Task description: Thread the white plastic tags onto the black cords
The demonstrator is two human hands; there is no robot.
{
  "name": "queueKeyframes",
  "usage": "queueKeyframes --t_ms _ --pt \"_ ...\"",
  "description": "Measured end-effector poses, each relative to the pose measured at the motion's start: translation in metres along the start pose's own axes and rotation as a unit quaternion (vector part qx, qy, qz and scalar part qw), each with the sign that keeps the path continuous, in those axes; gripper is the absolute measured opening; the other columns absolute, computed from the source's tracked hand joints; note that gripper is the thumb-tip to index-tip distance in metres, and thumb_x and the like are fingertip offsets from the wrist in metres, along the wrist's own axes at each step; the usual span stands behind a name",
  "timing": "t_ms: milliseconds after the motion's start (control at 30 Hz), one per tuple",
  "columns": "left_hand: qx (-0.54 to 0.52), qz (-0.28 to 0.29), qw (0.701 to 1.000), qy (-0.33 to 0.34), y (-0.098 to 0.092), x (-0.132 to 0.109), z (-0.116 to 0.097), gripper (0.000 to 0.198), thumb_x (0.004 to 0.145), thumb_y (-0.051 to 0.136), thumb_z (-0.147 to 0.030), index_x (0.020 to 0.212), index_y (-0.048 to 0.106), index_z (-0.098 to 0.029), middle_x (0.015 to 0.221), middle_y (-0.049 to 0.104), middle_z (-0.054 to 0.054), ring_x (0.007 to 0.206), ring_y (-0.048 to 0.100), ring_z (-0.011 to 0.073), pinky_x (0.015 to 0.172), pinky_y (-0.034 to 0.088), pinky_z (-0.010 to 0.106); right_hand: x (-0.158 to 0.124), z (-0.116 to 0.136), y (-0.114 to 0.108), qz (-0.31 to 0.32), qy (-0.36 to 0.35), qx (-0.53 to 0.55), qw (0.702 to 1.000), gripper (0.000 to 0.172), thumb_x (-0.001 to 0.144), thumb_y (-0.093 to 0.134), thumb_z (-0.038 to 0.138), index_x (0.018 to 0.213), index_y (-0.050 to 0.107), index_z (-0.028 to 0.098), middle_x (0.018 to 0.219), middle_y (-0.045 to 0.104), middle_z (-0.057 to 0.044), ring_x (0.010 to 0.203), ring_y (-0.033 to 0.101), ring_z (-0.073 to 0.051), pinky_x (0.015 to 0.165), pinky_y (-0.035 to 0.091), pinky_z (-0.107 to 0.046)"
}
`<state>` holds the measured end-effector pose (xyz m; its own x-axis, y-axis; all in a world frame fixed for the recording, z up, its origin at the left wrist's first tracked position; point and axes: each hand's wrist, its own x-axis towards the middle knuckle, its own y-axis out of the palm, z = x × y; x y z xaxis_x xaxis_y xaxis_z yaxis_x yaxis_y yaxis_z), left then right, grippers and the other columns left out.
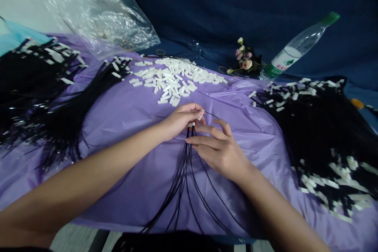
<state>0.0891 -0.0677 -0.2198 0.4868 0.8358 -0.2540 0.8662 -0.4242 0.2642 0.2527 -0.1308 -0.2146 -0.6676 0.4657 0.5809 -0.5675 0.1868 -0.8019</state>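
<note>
My left hand [183,120] is closed, pinching a small white tab [201,115] between thumb and fingertips. A thin black cord runs from that tab to the right, toward my right hand [223,147]. Just below, another white piece [191,125] sits at the top of a bundle of black cords [186,161]. The fingers of my right hand close around the upper part of these cords, partly hiding them. The loose cord ends fan out down toward the table's near edge.
A purple cloth [141,185] covers the table. Many loose white tabs [174,78] lie in a pile beyond my hands. Black cord bundles with white ends lie left [62,106] and right [319,134]. Behind are a plastic bag [103,15], flowers [243,59] and a tilted bottle [295,51].
</note>
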Motion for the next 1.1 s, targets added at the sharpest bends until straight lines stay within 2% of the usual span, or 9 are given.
queueKeyframes --t_ms 167,333,567,667,767,833,933,1000,1100 --pt "0.007 -0.012 1.0 -0.007 0.002 -0.002 -0.003 0.009 0.085 0.054 -0.025 0.082 0.054 -0.016 0.071 0.061 -0.001 0.056 0.051 0.0073 0.054 0.033 0.023 -0.002 -0.007 0.004 -0.023 -0.018 0.001 1.0 0.018 0.087 0.061 0.012 0.072 0.063 0.02 0.093 0.075 0.004 0.103 0.063 -0.018 0.105 0.032 -0.045" --pt "-0.003 -0.009 1.0 -0.003 0.001 -0.001 -0.001 0.008 0.084 0.055 -0.023 0.083 0.054 -0.016 0.072 0.062 0.0 0.056 0.052 0.0077 0.055 0.033 0.024 -0.001 -0.012 0.002 -0.042 -0.038 0.069 0.996 0.018 0.086 0.059 0.009 0.071 0.063 0.017 0.091 0.075 0.0 0.098 0.068 -0.019 0.101 0.044 -0.045" --pt "-0.005 -0.015 1.0 -0.006 0.001 -0.001 -0.001 0.009 0.084 0.056 -0.025 0.083 0.055 -0.016 0.072 0.062 0.001 0.06 0.053 0.0089 0.055 0.033 0.024 -0.003 -0.018 0.002 -0.05 -0.022 0.173 0.983 0.012 0.087 0.056 0.01 0.089 0.065 0.018 0.091 0.075 -0.005 0.095 0.07 -0.02 0.095 0.053 -0.044" --pt "-0.008 -0.011 1.0 -0.008 0.0 0.0 -0.001 0.01 0.083 0.056 -0.026 0.083 0.055 -0.016 0.072 0.062 0.002 0.059 0.053 0.0091 0.054 0.032 0.024 -0.006 -0.021 0.005 -0.067 -0.009 0.187 0.98 0.014 0.084 0.059 0.007 0.086 0.063 0.02 0.095 0.074 -0.005 0.091 0.07 -0.018 0.09 0.055 -0.041" --pt "-0.016 -0.016 1.0 -0.004 0.0 0.001 0.0 0.011 0.082 0.058 -0.026 0.082 0.055 -0.016 0.071 0.062 0.002 0.058 0.052 0.0088 0.053 0.031 0.024 -0.009 -0.024 0.007 -0.093 0.035 0.205 0.974 0.019 0.079 0.06 0.002 0.081 0.058 0.02 0.091 0.073 -0.004 0.085 0.069 -0.015 0.085 0.057 -0.035" --pt "-0.026 -0.023 0.999 -0.006 0.0 0.002 0.001 0.011 0.08 0.06 -0.026 0.081 0.055 -0.016 0.07 0.061 0.001 0.057 0.051 0.0086 0.052 0.031 0.023 -0.009 -0.026 0.008 -0.12 0.123 0.229 0.958 0.019 0.078 0.062 0.004 0.083 0.056 0.021 0.088 0.072 -0.003 0.083 0.069 -0.015 0.08 0.057 -0.031" --pt "-0.044 -0.03 0.999 -0.007 0.001 0.003 0.003 0.011 0.079 0.062 -0.024 0.081 0.055 -0.016 0.068 0.06 0.001 0.057 0.052 0.0084 0.053 0.033 0.023 -0.005 -0.029 0.01 -0.169 0.295 0.338 0.878 0.022 0.076 0.07 0.015 0.088 0.053 0.022 0.084 0.072 -0.002 0.079 0.07 -0.015 0.076 0.057 -0.03" --pt "-0.05 -0.025 0.998 -0.003 0.001 0.003 0.004 0.011 0.078 0.062 -0.023 0.081 0.055 -0.015 0.068 0.06 0.001 0.059 0.054 0.0089 0.055 0.034 0.023 0.0 -0.033 0.012 -0.215 0.379 0.447 0.781 0.032 0.07 0.077 0.02 0.089 0.05 0.022 0.078 0.072 0.0 0.075 0.071 -0.015 0.075 0.057 -0.03" --pt "-0.045 -0.026 0.999 0.001 0.0 0.004 0.005 0.011 0.079 0.062 -0.023 0.081 0.055 -0.015 0.069 0.061 0.003 0.062 0.056 0.0097 0.055 0.035 0.023 0.004 -0.042 0.011 -0.325 0.442 0.541 0.637 0.041 0.061 0.082 0.02 0.087 0.05 0.022 0.072 0.07 0.004 0.074 0.07 -0.014 0.078 0.057 -0.031"
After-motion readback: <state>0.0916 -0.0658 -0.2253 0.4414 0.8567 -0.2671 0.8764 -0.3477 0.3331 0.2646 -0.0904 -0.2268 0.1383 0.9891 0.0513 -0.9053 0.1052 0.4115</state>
